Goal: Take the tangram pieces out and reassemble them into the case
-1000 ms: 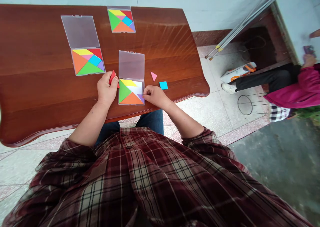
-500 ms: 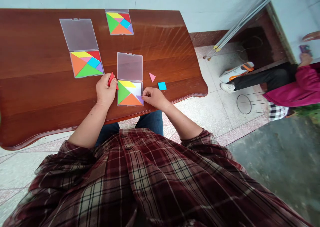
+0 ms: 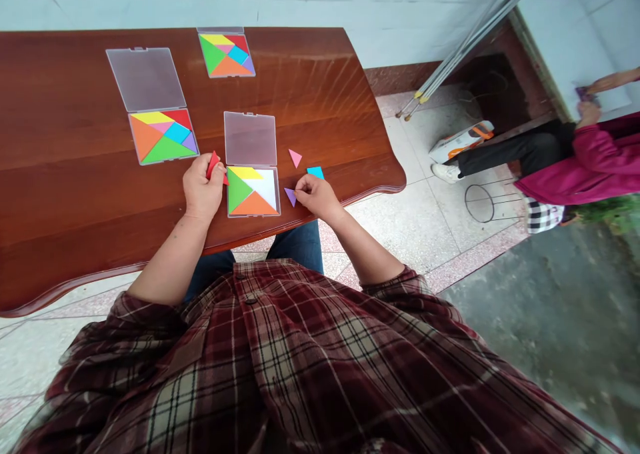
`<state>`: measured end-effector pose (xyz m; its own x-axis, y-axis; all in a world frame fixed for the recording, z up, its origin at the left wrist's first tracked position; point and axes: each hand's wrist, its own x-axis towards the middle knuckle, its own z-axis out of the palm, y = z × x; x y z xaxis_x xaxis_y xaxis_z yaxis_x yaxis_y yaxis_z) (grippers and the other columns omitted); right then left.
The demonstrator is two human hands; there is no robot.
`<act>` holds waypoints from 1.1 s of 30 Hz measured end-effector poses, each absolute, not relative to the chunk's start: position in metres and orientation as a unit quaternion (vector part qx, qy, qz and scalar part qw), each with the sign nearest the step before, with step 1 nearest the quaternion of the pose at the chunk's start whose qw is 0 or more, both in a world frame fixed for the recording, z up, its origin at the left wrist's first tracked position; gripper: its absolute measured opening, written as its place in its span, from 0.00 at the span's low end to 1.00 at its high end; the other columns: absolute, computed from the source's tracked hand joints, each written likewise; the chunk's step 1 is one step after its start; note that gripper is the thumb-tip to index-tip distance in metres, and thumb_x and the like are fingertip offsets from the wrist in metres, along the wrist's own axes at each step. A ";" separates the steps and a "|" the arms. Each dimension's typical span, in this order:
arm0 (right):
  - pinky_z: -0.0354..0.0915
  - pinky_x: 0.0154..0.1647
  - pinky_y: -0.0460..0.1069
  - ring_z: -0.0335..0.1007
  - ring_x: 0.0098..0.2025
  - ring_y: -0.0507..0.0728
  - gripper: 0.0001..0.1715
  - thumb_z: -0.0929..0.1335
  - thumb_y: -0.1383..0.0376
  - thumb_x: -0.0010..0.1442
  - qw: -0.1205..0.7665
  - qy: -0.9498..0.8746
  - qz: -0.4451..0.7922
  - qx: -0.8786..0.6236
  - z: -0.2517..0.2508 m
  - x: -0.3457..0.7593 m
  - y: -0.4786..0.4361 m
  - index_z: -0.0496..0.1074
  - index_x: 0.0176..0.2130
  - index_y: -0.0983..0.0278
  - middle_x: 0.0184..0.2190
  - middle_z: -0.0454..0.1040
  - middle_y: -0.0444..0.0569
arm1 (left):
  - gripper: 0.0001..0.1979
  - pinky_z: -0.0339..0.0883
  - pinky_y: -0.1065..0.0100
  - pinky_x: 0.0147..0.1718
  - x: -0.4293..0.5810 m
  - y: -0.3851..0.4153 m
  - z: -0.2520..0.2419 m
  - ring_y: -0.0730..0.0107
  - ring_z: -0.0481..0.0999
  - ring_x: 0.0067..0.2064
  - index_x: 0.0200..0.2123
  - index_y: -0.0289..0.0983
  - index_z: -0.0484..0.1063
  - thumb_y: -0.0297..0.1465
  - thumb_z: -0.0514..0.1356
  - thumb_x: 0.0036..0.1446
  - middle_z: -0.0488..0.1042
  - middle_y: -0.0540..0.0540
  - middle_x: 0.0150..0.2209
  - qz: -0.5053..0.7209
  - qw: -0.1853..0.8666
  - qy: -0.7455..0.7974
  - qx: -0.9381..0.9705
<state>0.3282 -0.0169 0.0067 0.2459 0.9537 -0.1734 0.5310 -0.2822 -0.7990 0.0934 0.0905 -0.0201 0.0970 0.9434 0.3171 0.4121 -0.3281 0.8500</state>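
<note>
My left hand [image 3: 203, 186] is closed on a red triangle tangram piece [image 3: 213, 163], just left of the nearest tangram case [image 3: 251, 139]. That case lies with its lid folded back. In its tray are a yellow parallelogram [image 3: 244, 173], a green triangle [image 3: 237, 190] and an orange triangle [image 3: 255, 205], with white base showing at the right. To the right of the tray, my right hand [image 3: 319, 196] pinches a small purple triangle [image 3: 291, 196] by its edge. A pink triangle [image 3: 295, 158] lies beyond it. A blue square [image 3: 315, 172] is partly hidden by my right hand.
Two filled tangram cases, one at left [image 3: 165, 137] and one at the back [image 3: 227, 55], lie open on the wooden table [image 3: 75, 194]. Crutches [image 3: 450, 61] lean by the wall. A seated person [image 3: 590, 161] is at the right, beside a wire stand [image 3: 479, 203].
My right hand has moved right, drawing the purple triangle out of the tray's right corner and onto the side of the case. My left hand still grips the red triangle.
</note>
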 end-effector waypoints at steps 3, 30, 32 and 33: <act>0.56 0.34 0.49 0.60 0.27 0.51 0.08 0.66 0.70 0.52 0.279 -0.523 0.296 -0.748 0.007 0.332 -0.022 0.61 0.26 0.60 0.23 0.67 0.40 | 0.04 0.71 0.64 0.46 0.093 0.091 -0.022 0.71 0.76 0.36 0.35 0.38 0.72 0.29 0.58 0.57 0.76 0.52 0.30 0.452 0.301 0.499 0.676; 0.53 0.27 0.45 0.54 0.25 0.47 0.04 0.68 0.65 0.53 0.400 -0.437 0.501 -0.631 0.019 0.303 0.020 0.68 0.29 0.63 0.20 0.61 0.37 | 0.05 0.68 0.73 0.23 0.144 0.082 0.017 0.78 0.70 0.23 0.34 0.37 0.72 0.24 0.59 0.54 0.74 0.51 0.27 0.337 0.596 0.542 0.487; 0.55 0.29 0.46 0.55 0.26 0.47 0.02 0.68 0.67 0.53 0.378 -0.439 0.498 -0.645 0.021 0.308 0.023 0.69 0.29 0.64 0.20 0.62 0.38 | 0.07 0.69 0.72 0.23 0.135 0.086 0.009 0.77 0.71 0.24 0.35 0.37 0.72 0.23 0.58 0.51 0.75 0.50 0.28 0.345 0.563 0.538 0.524; 0.55 0.30 0.46 0.56 0.26 0.47 0.02 0.68 0.68 0.52 0.370 -0.444 0.494 -0.649 0.022 0.310 0.025 0.70 0.28 0.64 0.21 0.64 0.39 | 0.08 0.69 0.72 0.23 0.132 0.088 0.005 0.76 0.72 0.24 0.35 0.38 0.72 0.24 0.59 0.50 0.75 0.50 0.27 0.352 0.541 0.538 0.542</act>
<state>0.3101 0.0246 0.0223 0.1173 0.9425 -0.3130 0.2118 -0.3316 -0.9193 0.1317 0.0877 0.0052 0.1726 0.9644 -0.2006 0.2029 0.1645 0.9653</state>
